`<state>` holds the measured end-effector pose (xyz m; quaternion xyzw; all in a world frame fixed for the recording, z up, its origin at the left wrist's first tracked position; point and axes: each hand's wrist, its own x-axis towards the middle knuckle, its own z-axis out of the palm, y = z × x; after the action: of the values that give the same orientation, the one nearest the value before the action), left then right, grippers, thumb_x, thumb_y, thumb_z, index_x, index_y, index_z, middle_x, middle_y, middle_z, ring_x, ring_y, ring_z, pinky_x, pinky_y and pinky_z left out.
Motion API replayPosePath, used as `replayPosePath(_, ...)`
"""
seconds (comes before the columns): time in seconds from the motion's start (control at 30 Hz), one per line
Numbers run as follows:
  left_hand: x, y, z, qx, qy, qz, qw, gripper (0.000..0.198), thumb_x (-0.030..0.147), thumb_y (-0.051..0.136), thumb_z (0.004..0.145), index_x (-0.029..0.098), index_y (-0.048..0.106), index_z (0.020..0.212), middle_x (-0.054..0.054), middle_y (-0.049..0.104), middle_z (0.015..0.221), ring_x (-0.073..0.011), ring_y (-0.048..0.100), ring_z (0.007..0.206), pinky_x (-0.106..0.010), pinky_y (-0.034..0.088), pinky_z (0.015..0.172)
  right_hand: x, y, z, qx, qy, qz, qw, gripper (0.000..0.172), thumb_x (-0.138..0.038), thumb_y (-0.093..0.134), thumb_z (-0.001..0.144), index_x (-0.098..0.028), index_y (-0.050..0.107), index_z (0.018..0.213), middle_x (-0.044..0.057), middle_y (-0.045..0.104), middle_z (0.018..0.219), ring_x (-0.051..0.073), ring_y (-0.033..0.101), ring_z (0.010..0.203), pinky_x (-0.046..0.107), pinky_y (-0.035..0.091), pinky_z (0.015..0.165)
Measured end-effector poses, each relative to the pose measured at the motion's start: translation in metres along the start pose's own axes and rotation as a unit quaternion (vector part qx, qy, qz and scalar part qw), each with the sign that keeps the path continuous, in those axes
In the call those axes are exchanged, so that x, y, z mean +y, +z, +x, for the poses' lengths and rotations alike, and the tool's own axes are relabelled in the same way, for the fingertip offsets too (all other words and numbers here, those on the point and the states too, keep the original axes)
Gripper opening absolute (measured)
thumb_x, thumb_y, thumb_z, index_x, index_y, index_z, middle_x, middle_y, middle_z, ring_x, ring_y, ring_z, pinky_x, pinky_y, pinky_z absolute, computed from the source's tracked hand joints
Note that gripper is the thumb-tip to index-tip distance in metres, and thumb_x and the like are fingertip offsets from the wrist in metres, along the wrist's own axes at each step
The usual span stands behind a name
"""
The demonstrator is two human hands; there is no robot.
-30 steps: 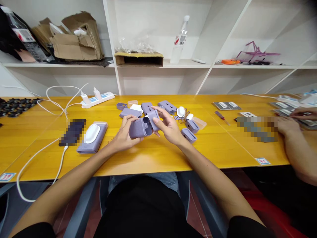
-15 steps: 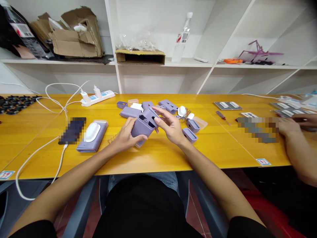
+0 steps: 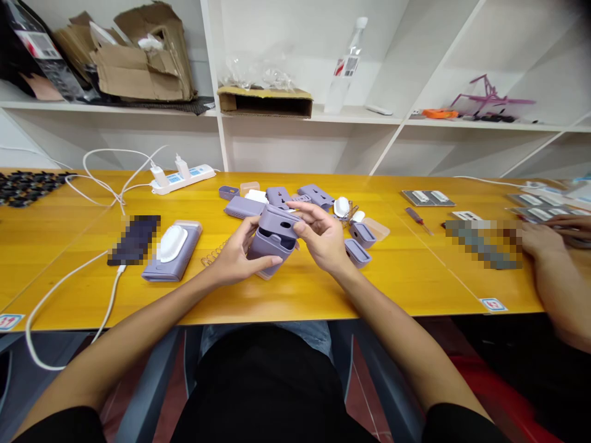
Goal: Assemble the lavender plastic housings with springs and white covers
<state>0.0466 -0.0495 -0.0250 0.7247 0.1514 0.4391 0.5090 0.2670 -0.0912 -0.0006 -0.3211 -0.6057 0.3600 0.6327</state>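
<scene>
My left hand (image 3: 240,252) is closed around a purple plastic housing (image 3: 270,246), held tilted above the table with its open end up. My right hand (image 3: 323,237) grips a purple end cap (image 3: 278,220) with a dark oval hole, between thumb and fingers. The cap sits over the housing's open end, slightly askew, with a dark gap between them. Left of my left hand lie a thin wire spring (image 3: 212,255) and a purple case (image 3: 184,255) carrying a white rounded piece (image 3: 172,243). Two purple caps (image 3: 357,252) lie beside my right wrist.
Purple and white parts (image 3: 316,195) are scattered behind my hands. A phone (image 3: 133,240) with a white cable and a power strip (image 3: 183,178) lie at the left. A screwdriver (image 3: 418,218) lies at the right, near another person's hands (image 3: 545,243). Shelves (image 3: 341,117) stand behind the table.
The end cap has turned from a steep tilt to lying across the housing's open end. The housing has shifted slightly right and stands more upright.
</scene>
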Motion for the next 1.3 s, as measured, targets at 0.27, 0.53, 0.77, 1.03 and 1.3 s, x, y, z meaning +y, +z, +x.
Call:
replayPosePath(0.27,0.004,0.0,0.001,-0.002,0.002,-0.031,1.0,0.062,0.032,0.096,0.085,0.025,0.065,0.138,-0.012,0.071,0.146,-0.0301,0.065,0.142,-0.045,0.053,0.121,-0.006,0.003,-0.007,0.007,-0.049,-0.026,0.998,0.038,-0.042,0.094,0.089,-0.027,0.082,0.122,0.007,0.086,0.118,0.023,0.083,0.101,0.036,0.072,0.083)
replayPosePath(0.53,0.012,0.001,0.001,-0.007,-0.042,-0.027,0.999,0.06,0.034,0.095,0.086,0.025,0.072,0.14,-0.011,0.075,0.142,-0.0321,0.068,0.138,-0.047,0.055,0.118,-0.005,0.002,-0.01,0.034,-0.084,-0.089,0.992,0.05,-0.06,0.092,0.086,-0.026,0.084,0.12,0.009,0.085,0.117,0.026,0.084,0.103,0.041,0.072,0.088)
replayPosePath(0.77,0.015,0.004,0.001,0.008,-0.074,-0.036,0.997,0.067,0.037,0.099,0.081,0.024,0.069,0.14,-0.012,0.075,0.142,-0.0341,0.07,0.137,-0.051,0.057,0.118,-0.006,0.004,-0.009,0.045,-0.077,-0.085,0.992,0.059,-0.069,0.096,0.075,-0.026,0.084,0.114,0.009,0.086,0.11,0.025,0.081,0.093,0.041,0.07,0.082)
replayPosePath(1.03,0.008,0.006,0.0,0.033,-0.028,0.009,0.999,0.082,0.038,0.1,0.08,0.028,0.06,0.151,-0.012,0.068,0.154,-0.0347,0.066,0.145,-0.051,0.055,0.123,-0.007,0.003,-0.009,0.045,-0.095,-0.094,0.99,0.059,-0.07,0.095,0.076,-0.027,0.083,0.113,0.008,0.083,0.105,0.025,0.079,0.092,0.039,0.067,0.079)
replayPosePath(1.3,0.022,0.007,0.001,0.009,-0.012,0.052,0.999,0.091,0.043,0.095,0.087,0.032,0.051,0.165,-0.012,0.067,0.157,-0.0346,0.068,0.144,-0.049,0.057,0.122,-0.009,-0.002,-0.008,0.033,-0.095,-0.129,0.987,0.052,-0.065,0.093,0.083,-0.027,0.083,0.117,0.009,0.083,0.11,0.028,0.077,0.098,0.043,0.066,0.085)
